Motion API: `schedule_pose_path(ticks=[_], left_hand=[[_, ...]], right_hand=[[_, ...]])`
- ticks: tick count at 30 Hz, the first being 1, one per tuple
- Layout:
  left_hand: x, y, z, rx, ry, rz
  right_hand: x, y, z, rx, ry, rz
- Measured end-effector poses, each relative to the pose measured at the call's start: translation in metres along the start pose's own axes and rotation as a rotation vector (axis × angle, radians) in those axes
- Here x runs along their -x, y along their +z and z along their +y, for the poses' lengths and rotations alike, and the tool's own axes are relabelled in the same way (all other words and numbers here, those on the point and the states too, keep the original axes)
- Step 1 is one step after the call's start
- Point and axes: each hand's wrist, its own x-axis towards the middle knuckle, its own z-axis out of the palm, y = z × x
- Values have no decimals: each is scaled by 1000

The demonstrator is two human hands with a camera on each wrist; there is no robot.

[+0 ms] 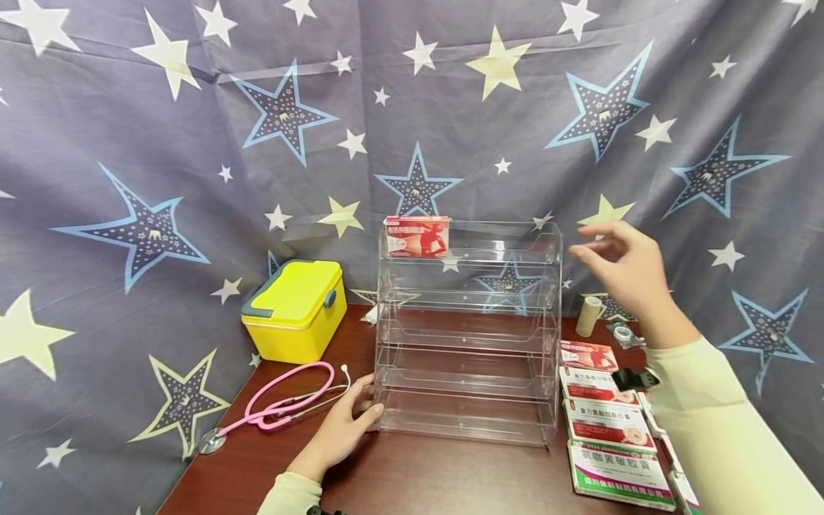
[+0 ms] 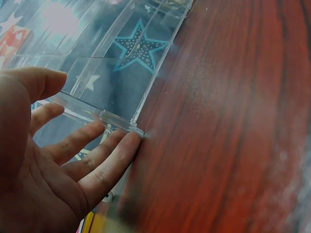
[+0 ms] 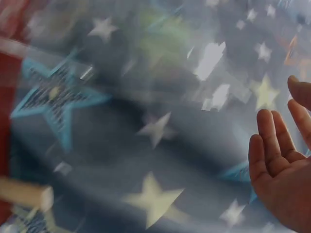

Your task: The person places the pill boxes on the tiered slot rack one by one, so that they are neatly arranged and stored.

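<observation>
A clear multi-tier display rack (image 1: 465, 425) stands on the table, with one red-and-white medicine box (image 1: 417, 237) at the left end of its top tier. My left hand (image 1: 344, 429) is at the rack's lower left corner. In the left wrist view, the fingertips of the left hand (image 2: 73, 155) touch the rack's clear edge (image 2: 116, 121), fingers extended and thumb apart from them. My right hand (image 1: 621, 268) is in the air just right of the rack's top, its fingers loosely bent around nothing. The right wrist view also shows the right hand (image 3: 286, 165) holding nothing.
Several medicine boxes (image 1: 611, 423) lie in a column right of the rack, near a beige roll (image 1: 589, 316) and a small tape roll (image 1: 623, 335). On the left are a yellow case (image 1: 296, 300) and a pink stethoscope (image 1: 267, 411). A starry curtain (image 1: 438, 107) hangs behind.
</observation>
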Motion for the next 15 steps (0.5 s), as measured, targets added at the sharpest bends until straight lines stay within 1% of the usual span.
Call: schedule_pose_path(ticks=[3,5,9,12,15], left_hand=[[0,0,2,-24,-4,6],[0,0,3,-32,4,12],[0,0,3,-30,-1,16],[0,0,2,-28,-9,15],[0,1,2,-17,-10,10]], right_hand=[[15,-21,38,53,107,-32],[25,-31,64,82,179,-73],[47,-43,121,79,276,-169],[65,-46,160,85,351,-281],[81,-44,188,158,414,-440]])
